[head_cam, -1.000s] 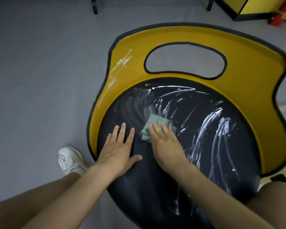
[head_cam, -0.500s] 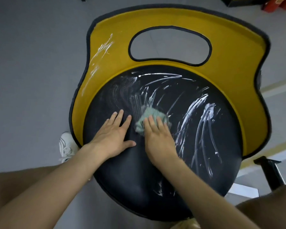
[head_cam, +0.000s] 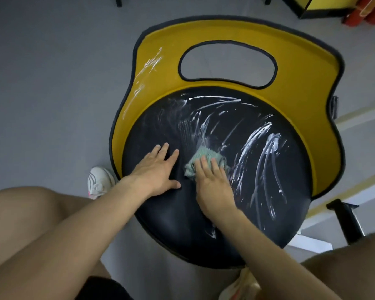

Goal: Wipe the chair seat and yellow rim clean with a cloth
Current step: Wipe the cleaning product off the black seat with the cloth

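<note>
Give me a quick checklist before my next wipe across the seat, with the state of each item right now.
1. Cloth under right hand fingers: ok.
2. Left hand flat on black seat, bracing: ok.
3. Seat's right half free of white streaks: not ok.
4. Yellow rim clean on its left side: not ok, white smears.
5. Cloth still clean enough: cannot tell.

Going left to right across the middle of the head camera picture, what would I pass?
White shoe → left hand flat on the black seat → green cloth under the right hand → white streaks → yellow rim.
</note>
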Demonstrator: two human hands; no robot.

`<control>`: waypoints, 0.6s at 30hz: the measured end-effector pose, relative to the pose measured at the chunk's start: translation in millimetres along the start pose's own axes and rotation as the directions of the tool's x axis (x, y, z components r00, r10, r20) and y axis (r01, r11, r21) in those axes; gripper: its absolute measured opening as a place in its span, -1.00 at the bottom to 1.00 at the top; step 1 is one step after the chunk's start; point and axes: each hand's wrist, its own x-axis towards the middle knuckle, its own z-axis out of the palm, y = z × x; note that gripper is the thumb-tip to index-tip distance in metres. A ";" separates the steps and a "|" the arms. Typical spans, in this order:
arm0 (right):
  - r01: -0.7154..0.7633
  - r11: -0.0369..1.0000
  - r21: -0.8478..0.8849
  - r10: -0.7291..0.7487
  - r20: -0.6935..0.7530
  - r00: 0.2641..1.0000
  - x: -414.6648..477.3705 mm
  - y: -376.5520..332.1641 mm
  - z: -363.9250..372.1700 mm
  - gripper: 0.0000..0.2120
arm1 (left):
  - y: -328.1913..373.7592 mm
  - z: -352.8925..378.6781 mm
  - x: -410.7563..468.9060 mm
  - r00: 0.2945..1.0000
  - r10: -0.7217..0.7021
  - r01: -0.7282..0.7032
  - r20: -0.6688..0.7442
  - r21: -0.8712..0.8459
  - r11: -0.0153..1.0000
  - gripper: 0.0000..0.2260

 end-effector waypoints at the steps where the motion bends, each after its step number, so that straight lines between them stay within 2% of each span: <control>1: 0.035 0.999 0.006 -0.035 -0.006 0.999 -23.2 -5.3 3.9 -0.42 | 2.2 3.5 0.3 1.000 0.014 -0.015 -0.015 -0.007 1.000 -0.10; 3: 0.075 0.997 0.010 -0.075 -0.011 0.997 -39.9 -5.8 7.1 -0.44 | 7.2 9.3 1.7 0.998 0.041 -0.042 -0.037 -0.018 0.999 -0.12; 5: 0.126 0.992 -0.030 -0.125 0.038 0.991 -14.5 6.8 -1.9 -0.45 | 11.4 13.6 2.2 0.998 0.057 -0.058 -0.037 -0.031 0.998 -0.13; 6: 0.119 0.991 -0.058 -0.114 0.081 0.990 4.7 14.6 -9.7 -0.43 | 12.5 15.6 1.9 0.998 0.061 -0.062 -0.031 -0.037 0.997 -0.13; 9: -0.001 0.993 -0.118 0.011 0.090 0.996 66.5 32.1 -23.7 -0.43 | 11.6 20.0 1.9 0.997 0.060 -0.062 -0.042 -0.028 0.998 -0.11; 12: -0.044 0.992 -0.119 0.053 0.071 0.996 64.3 23.5 -15.9 -0.39 | 10.1 20.4 4.1 0.997 0.055 -0.058 -0.050 -0.054 0.997 -0.10; 16: 0.146 0.985 -0.091 -0.145 0.023 0.989 -17.0 15.1 2.5 -0.38 | 8.0 11.2 19.1 0.995 0.063 -0.067 -0.073 -0.055 0.996 -0.09; 18: 0.184 0.982 -0.052 -0.183 0.031 0.983 -20.2 24.7 -2.7 -0.37 | 6.7 3.3 27.3 0.996 0.063 -0.066 -0.057 -0.041 0.997 -0.05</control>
